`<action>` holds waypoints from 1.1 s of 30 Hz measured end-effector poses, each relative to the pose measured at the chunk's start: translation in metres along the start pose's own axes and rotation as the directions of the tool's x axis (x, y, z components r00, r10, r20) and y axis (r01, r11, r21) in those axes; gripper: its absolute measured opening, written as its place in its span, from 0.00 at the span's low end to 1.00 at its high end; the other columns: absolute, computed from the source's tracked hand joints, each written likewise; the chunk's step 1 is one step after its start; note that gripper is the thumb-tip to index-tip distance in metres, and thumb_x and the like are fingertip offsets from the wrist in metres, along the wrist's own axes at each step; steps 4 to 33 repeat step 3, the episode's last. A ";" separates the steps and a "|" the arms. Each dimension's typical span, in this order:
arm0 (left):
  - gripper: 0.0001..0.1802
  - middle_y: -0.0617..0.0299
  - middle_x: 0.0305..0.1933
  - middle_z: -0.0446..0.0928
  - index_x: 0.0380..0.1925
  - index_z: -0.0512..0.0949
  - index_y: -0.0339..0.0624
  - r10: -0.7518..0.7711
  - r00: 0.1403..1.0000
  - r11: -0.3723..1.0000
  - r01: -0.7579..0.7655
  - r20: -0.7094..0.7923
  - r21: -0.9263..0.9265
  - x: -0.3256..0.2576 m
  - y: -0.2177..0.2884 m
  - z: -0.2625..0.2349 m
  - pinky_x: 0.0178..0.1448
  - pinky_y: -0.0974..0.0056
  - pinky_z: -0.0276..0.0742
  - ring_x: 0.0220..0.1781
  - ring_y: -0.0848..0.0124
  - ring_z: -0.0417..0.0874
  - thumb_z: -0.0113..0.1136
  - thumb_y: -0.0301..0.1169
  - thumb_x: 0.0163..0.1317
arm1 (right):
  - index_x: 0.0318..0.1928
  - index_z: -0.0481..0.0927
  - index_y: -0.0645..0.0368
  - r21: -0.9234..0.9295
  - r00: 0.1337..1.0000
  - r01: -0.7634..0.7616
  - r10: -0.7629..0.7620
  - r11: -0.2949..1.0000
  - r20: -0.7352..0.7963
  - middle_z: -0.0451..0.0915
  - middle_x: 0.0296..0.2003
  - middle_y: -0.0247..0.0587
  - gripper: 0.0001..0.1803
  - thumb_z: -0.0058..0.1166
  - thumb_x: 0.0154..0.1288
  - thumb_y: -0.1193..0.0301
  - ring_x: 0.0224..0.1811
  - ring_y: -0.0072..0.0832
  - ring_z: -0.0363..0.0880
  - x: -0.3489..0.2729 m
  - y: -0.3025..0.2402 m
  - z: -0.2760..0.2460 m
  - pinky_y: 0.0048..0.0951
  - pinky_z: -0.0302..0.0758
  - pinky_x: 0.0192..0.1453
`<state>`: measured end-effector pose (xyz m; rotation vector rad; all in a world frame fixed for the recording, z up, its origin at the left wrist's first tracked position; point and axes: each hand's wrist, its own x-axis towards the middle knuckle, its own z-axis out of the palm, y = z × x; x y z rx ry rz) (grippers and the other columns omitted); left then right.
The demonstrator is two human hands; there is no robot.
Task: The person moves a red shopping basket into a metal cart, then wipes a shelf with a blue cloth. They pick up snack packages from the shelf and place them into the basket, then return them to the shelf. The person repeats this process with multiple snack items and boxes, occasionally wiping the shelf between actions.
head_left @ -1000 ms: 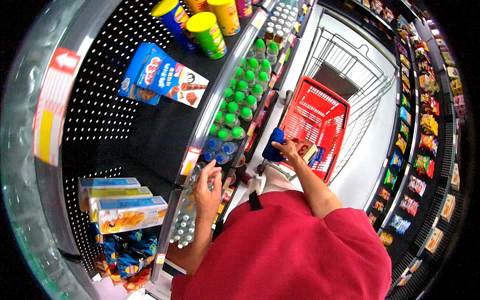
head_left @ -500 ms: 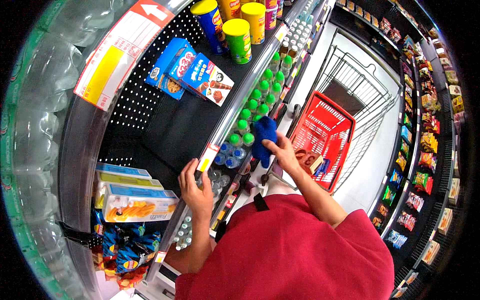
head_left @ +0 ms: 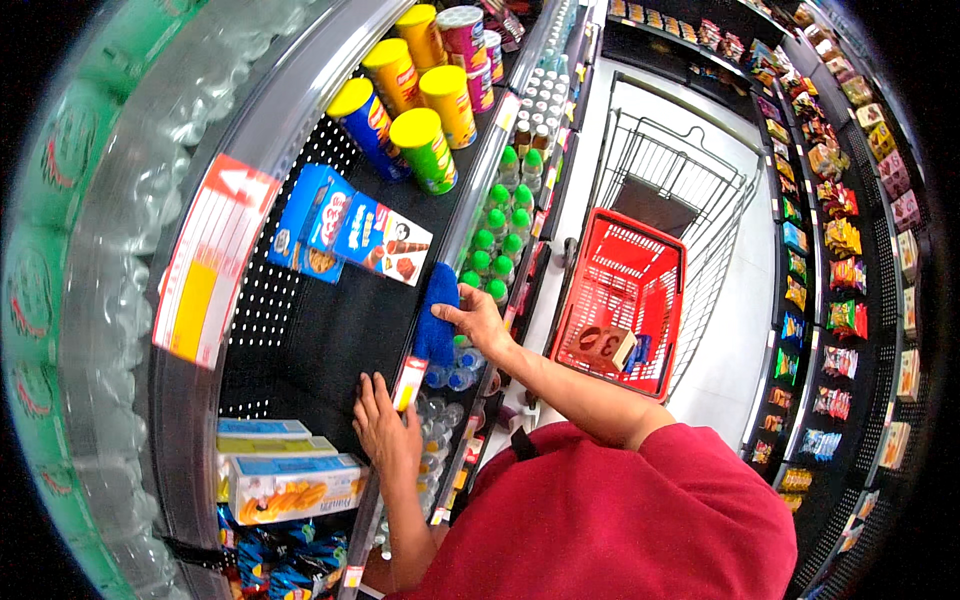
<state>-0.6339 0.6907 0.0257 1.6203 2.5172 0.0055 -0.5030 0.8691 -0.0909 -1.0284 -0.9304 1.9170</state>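
Note:
My right hand (head_left: 480, 322) grips a dark blue cloth (head_left: 437, 318) between thumb and fingers, at the front edge of the black shelf (head_left: 345, 335). The cloth hangs over the price-tag rail there. Lower along the same edge, my left hand (head_left: 390, 440) rests on the shelf surface, fingers extended and slightly apart, holding nothing. Beyond the cloth, blue snack boxes (head_left: 345, 225) lie on the shelf. Long pale boxes (head_left: 300, 488) stand nearer to me, beside my left hand.
Canister snacks (head_left: 424, 150) with coloured lids stand farther along the shelf. Green-capped bottles (head_left: 497, 237) fill a lower shelf. At right, a red basket (head_left: 600, 228) holding a brown box (head_left: 603, 346) sits by a wire cart (head_left: 735, 185). Packed snack shelves (head_left: 845, 238) line the far right.
My right hand has brought the blue cloth leftward from over the bottles to the shelf's edge. My left hand has slid from the rail onto the shelf surface. The view has shifted.

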 end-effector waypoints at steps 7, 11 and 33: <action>0.43 0.52 0.82 0.55 0.76 0.60 0.43 -0.052 0.997 0.999 0.053 0.055 -0.007 0.002 0.002 0.001 0.77 0.39 0.58 0.79 0.50 0.59 0.68 0.38 0.63 | 0.53 0.78 0.57 0.014 0.997 0.070 -0.070 0.997 -0.027 0.87 0.38 0.36 0.19 0.70 0.66 0.67 0.40 0.23 0.87 0.024 -0.021 -0.016 0.23 0.83 0.43; 0.43 0.52 0.82 0.55 0.76 0.60 0.43 -0.052 0.997 0.999 0.053 0.055 -0.007 0.002 0.002 0.001 0.77 0.39 0.58 0.79 0.50 0.59 0.68 0.38 0.63 | 0.53 0.78 0.57 0.014 0.997 0.070 -0.070 0.997 -0.027 0.87 0.38 0.36 0.19 0.70 0.66 0.67 0.40 0.23 0.87 0.024 -0.021 -0.016 0.23 0.83 0.43; 0.43 0.52 0.82 0.55 0.76 0.60 0.43 -0.052 0.997 0.999 0.053 0.055 -0.007 0.002 0.002 0.001 0.77 0.39 0.58 0.79 0.50 0.59 0.68 0.38 0.63 | 0.53 0.78 0.57 0.014 0.997 0.070 -0.070 0.997 -0.027 0.87 0.38 0.36 0.19 0.70 0.66 0.67 0.40 0.23 0.87 0.024 -0.021 -0.016 0.23 0.83 0.43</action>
